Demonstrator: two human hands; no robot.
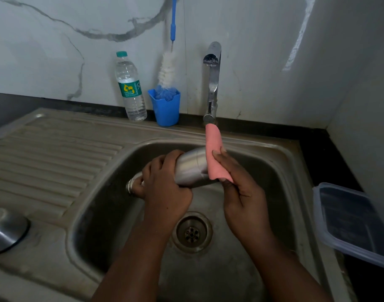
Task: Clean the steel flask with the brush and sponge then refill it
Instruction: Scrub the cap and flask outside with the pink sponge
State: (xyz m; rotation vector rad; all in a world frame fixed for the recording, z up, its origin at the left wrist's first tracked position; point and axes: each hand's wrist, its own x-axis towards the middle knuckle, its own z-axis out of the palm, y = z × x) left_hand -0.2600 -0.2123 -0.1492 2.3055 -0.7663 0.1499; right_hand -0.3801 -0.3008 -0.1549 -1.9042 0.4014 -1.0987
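Two bare forearms reached forward from the bottom of the view into a steel sink (pixel 280 162). Nearest the viewer, the round drain (pixel 192 232) sat in the floor of the basin, between the two wrists.

Just beyond it, the left hand (pixel 164 188) was wrapped around the neck end of a steel flask (pixel 192 168), its fingers curled tightly over the metal. The flask lay on its side above the basin, its open threaded mouth pointing left and its base pointing right. The right hand (pixel 241 190) pinched a pink sponge cloth (pixel 215 158) between thumb and fingers, pressing it against the base end of the flask; the top of the cloth stood up loosely toward the tap.

To the left lay the ribbed draining board (pixel 45 160), with a rounded steel object (pixel 5 229) at its near edge; whether it was the flask's cap could not be told. At the right edge a clear plastic container (pixel 352 223) with a blue rim sat on the dark counter.

Further back, along the marble-patterned wall, stood a chrome tap (pixel 212 83), a blue cup (pixel 166 110) holding a bottle brush (pixel 168 70) with white bristles and a blue handle, and just left of it a capped plastic water bottle (pixel 130 88).
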